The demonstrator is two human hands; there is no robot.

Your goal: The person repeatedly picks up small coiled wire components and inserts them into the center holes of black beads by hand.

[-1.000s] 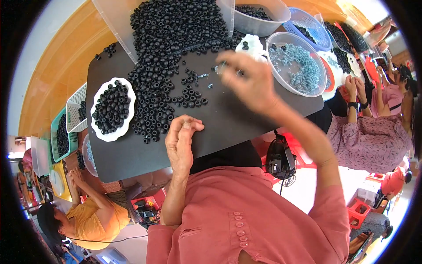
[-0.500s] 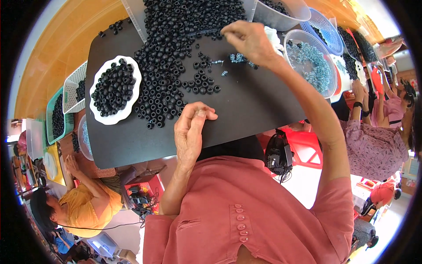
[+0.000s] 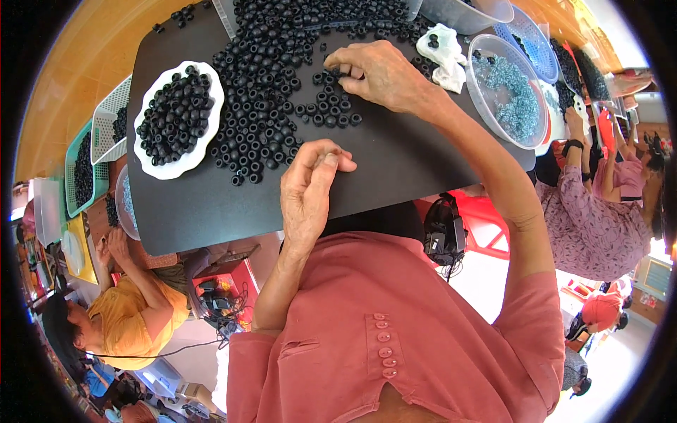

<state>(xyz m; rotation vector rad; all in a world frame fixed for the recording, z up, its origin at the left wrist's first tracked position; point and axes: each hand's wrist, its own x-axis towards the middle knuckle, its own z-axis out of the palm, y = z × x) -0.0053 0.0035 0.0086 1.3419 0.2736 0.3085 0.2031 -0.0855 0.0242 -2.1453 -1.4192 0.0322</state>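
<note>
Over the dark table, my right hand (image 3: 386, 76) reaches in from the right, fingers bent and thumb closing around a black bead at the edge of a small cluster of loose black beads (image 3: 328, 109). My left hand (image 3: 308, 185) hovers near the front edge, thumb pressed against curled fingers; whatever lies inside is hidden. Left of the hands spreads a large heap of round, holed black beads (image 3: 257, 106). A white scalloped plate (image 3: 149, 163) piled with black beads stands at the left. On the right, a clear round bowl (image 3: 479, 113) contains small light-blue shiny pieces (image 3: 518, 106).
A crumpled white item (image 3: 443, 53) lies beside the clear bowl. An open bin (image 3: 224, 17) of beads stands at the back. Blue and green baskets (image 3: 70, 176) flank the table. Co-workers sit left, in a yellow shirt (image 3: 130, 317), and right, in a patterned top (image 3: 589, 233).
My right hand has moved left and nearer, from the back of the heap to the small bead cluster, covering the blue pieces there. My left hand keeps its pose. The view has shifted slightly.
</note>
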